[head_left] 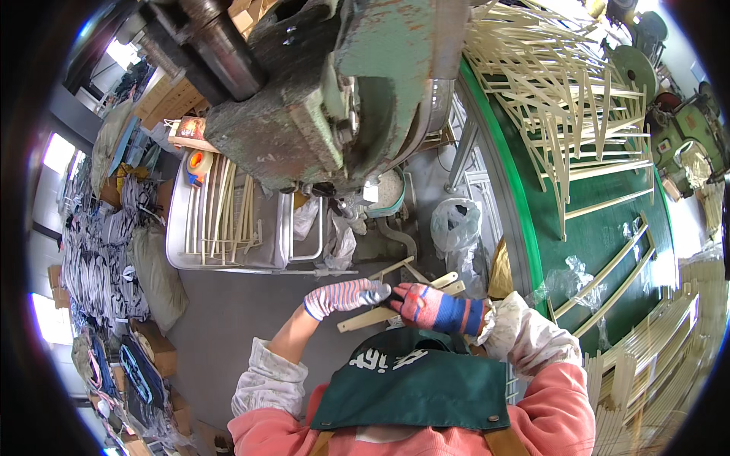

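Note:
My left hand (pixel 347 298), in a white glove with red and blue stripes, reaches in from the left with its fingers pressed together. My right hand (pixel 433 305), in a red and blue glove, faces it with its fingers bent. Where the fingertips almost meet, there is a small dark spot that I cannot make out. Pale wooden slats (pixel 354 322) with small holes near their ends pass below and behind both hands, crossing at angles. Whether either hand grips a slat is hidden by the gloves.
A large green machine head (pixel 304 114) hangs ahead. Left of it, a metal tray table (pixel 262 251) carries wooden sticks and an orange tape roll (pixel 199 162). To the right, a green conveyor belt (pixel 544 201) bears heaped slats. Bundled strips (pixel 646 353) stand at lower right.

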`<state>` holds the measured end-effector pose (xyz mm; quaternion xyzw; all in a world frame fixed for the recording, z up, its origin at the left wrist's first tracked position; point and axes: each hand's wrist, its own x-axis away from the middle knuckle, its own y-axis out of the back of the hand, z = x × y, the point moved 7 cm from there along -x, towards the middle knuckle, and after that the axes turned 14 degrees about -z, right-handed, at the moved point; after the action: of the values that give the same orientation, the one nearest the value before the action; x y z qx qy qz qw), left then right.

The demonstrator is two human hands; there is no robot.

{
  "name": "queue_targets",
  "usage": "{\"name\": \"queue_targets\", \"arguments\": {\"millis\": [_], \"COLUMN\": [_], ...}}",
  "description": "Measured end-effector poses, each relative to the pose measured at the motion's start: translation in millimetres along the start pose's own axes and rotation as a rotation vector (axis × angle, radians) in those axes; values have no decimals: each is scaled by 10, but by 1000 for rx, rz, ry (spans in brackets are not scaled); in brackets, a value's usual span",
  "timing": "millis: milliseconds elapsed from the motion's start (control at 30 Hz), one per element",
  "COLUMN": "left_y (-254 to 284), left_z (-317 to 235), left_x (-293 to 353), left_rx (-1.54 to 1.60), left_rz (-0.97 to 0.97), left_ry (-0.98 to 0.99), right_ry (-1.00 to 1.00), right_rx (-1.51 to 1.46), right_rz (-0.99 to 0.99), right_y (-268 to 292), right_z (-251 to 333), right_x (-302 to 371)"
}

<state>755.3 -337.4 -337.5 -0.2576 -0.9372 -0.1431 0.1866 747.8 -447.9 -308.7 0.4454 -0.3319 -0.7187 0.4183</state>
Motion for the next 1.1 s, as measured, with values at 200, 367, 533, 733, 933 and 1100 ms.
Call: {"name": "queue_targets", "arguments": {"millis": [200,367,533,733,933,1100], "left_y": [-266,-201,375,46,-254,-18], "left_z": [-90,-364,-12,900,711,710], "left_x": [1,52,289,671,260,336], "left_rx": [8,133,359,752,1165,1173], "left_rz": [-69,-79,-512,-1236,-948,-785], "left_ry": [92,-69,-144,285,134,252], "right_ry": [159,-73,-708,-972,-936,-874], "right_rx": [128,16,-322,-632,-671,-768], "right_rz": [-135,-76,-76,-124,-215,-98], "right_y": [132,182,49,-475,-971,-1031], "right_z": [84,-152,-515,-434,-149,83], "right_x": [120,125,238,294,68,100]}}
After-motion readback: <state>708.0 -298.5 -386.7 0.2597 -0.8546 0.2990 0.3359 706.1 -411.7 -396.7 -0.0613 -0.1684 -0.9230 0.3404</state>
